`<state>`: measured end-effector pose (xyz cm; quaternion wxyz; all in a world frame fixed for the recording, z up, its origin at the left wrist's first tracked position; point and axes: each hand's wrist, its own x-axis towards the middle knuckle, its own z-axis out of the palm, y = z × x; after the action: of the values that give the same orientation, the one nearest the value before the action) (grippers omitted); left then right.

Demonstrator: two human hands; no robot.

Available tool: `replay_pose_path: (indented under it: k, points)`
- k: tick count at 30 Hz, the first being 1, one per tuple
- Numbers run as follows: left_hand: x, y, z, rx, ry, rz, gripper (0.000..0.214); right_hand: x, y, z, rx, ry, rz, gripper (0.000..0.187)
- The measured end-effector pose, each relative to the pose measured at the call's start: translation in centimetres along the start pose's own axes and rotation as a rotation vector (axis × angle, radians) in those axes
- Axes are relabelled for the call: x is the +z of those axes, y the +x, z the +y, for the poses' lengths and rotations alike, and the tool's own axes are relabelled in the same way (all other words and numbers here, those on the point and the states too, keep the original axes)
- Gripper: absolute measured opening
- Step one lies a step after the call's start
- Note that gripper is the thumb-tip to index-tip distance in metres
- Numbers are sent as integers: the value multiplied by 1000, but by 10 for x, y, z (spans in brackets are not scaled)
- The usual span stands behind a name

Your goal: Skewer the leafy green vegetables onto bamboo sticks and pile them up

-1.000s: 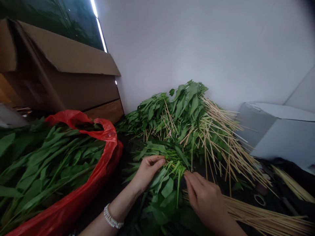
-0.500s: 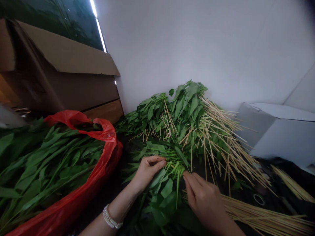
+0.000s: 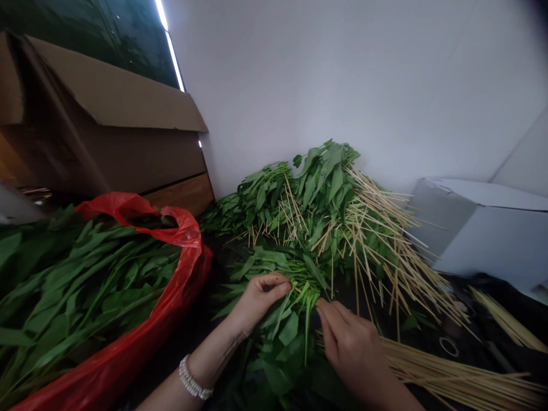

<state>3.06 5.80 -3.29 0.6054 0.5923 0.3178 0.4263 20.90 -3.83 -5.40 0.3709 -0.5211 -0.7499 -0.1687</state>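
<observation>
My left hand point(image 3: 256, 301), a pearl bracelet on its wrist, curls its fingers over a small bunch of green leafy stalks point(image 3: 286, 319) lying on the dark table. My right hand point(image 3: 351, 345) pinches the stalk ends of the same bunch from the right; whether a skewer is in its fingers is hidden. Behind both hands rises a heap of leafy bunches threaded on bamboo skewers point(image 3: 334, 217).
A red plastic bag point(image 3: 171, 297) full of loose green leaves lies at the left. Cardboard boxes point(image 3: 111, 131) stand behind it. Loose bamboo skewers point(image 3: 449, 377) lie at the lower right, below a grey box point(image 3: 483, 228). A white wall closes the back.
Both hands have shifted slightly on the bunch; the right hand's fingertips have crept a little leftward toward the stalk ends. Nothing else has moved.
</observation>
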Motion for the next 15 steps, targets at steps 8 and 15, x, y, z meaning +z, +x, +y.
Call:
replay_pose_path:
  k: [8,15]
  points:
    - [4,-6,10,170,253,-230,29,-1,2,-2,-57,-22,40,24]
    - [-6,-4,15,78,72,49,27,-7,6,6,-33,-72,76,21]
